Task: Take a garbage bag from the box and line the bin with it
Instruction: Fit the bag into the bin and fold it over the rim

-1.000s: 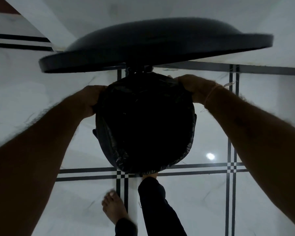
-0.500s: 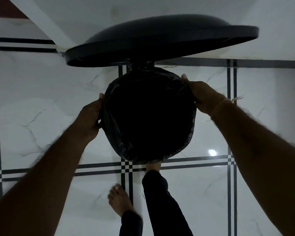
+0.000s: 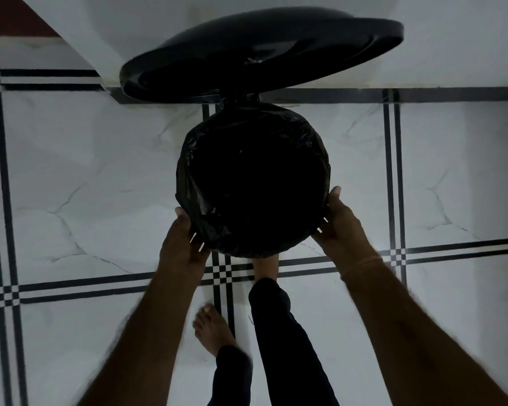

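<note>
A round bin stands on the floor with its dark lid [image 3: 261, 51] raised at the back. A black garbage bag [image 3: 206, 230] lines it and is folded over the rim all round. My left hand [image 3: 184, 241] presses the bag's edge at the near left of the rim. On the near right of the rim, my right hand [image 3: 342, 224] holds the bag's edge the same way. The bin's own wall is hidden under the bag. The box is not in view.
White marble floor tiles [image 3: 85, 186] with black line borders surround the bin. A white wall [image 3: 452, 48] runs behind the lid. My bare feet [image 3: 211, 329] stand just in front of the bin; the right one is hidden under its front edge.
Both hands have slid along the rim from the far sides to the near sides of the bin. The view has pulled back.
</note>
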The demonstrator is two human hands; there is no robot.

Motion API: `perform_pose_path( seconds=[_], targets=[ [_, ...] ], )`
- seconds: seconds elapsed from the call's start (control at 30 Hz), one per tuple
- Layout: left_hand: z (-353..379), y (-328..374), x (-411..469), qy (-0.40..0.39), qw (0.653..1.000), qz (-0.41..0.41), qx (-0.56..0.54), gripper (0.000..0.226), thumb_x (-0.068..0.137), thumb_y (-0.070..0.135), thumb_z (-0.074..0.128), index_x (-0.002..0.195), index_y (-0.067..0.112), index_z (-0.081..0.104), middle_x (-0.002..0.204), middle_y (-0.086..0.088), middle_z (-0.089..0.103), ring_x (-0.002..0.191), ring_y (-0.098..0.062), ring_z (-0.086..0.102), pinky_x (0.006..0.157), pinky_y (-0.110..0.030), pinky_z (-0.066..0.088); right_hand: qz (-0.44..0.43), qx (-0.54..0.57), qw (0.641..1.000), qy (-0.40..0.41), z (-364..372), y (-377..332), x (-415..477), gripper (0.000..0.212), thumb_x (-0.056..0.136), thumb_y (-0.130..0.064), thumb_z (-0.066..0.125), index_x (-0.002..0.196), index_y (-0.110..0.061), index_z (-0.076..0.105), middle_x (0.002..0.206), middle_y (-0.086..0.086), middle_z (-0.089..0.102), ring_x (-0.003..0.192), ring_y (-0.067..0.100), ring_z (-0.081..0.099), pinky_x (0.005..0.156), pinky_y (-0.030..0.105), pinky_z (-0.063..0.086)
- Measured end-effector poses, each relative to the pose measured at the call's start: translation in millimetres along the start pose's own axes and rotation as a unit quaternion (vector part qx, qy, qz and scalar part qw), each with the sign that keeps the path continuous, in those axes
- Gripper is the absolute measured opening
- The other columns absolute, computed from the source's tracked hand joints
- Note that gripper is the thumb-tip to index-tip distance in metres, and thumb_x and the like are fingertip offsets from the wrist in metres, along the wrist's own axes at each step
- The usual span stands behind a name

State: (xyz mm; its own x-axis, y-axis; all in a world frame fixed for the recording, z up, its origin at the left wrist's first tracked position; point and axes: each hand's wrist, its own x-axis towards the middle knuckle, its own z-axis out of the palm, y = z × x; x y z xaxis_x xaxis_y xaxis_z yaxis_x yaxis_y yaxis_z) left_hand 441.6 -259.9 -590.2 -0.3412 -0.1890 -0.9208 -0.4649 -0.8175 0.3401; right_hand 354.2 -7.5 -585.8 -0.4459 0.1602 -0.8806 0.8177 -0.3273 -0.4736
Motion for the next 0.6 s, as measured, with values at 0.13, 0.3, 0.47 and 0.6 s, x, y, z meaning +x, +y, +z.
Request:
perform_pose_path(
  seconds=[0.13,0.3,0.47,0.6],
  targets=[
    [-3.6,-1.8,15.6,0.004,0.999,-0.036,-0.03,0.043,0.095,0.052,0.057,0.123,0.02,0.068,0.109,-0.001,0.08,0.115,-0.025,0.068,0.071,-0.039,0.061,0.045,0.029,0.998,-0.02,-4.0,-6.9,17.4,0.049,0.096,-0.051,0.059,0.125,-0.014,0.07,0.124,0.007,0.075,0.12,0.029,0.067,0.083,0.043,0.065],
    [0.3,-7.2,19.1,0.022,0.999,-0.019,-0.016,0.048,0.092,0.055,0.061,0.124,0.02,0.068,0.119,-0.003,0.075,0.112,-0.023,0.069,0.065,-0.035,0.063,0.043,-0.012,0.999,-0.03,-7.6,-8.6,21.2,0.034,0.099,-0.044,0.06,0.102,-0.013,0.072,0.093,0.001,0.075,0.081,0.017,0.072,0.068,0.032,0.063],
    [-7.8,-20.4,5.6,-0.025,0.995,-0.028,-0.092,0.04,0.098,0.056,0.053,0.107,0.022,0.074,0.122,-0.004,0.072,0.119,-0.028,0.065,0.098,-0.049,0.055,0.062,0.079,0.993,-0.067,-23.9,10.5,14.8,0.038,0.101,-0.044,0.055,0.106,-0.013,0.076,0.101,0.004,0.076,0.089,0.018,0.075,0.078,0.031,0.063],
    [-14.2,-34.2,1.6,-0.054,0.991,-0.036,-0.115,0.04,0.101,0.045,0.052,0.097,0.018,0.082,0.106,-0.003,0.079,0.103,-0.026,0.075,0.082,-0.043,0.064,0.083,0.106,0.987,-0.089,-26.9,21.8,6.7,0.04,0.102,-0.043,0.053,0.091,-0.015,0.078,0.09,0.003,0.077,0.075,0.017,0.076,0.07,0.029,0.06]
  ],
)
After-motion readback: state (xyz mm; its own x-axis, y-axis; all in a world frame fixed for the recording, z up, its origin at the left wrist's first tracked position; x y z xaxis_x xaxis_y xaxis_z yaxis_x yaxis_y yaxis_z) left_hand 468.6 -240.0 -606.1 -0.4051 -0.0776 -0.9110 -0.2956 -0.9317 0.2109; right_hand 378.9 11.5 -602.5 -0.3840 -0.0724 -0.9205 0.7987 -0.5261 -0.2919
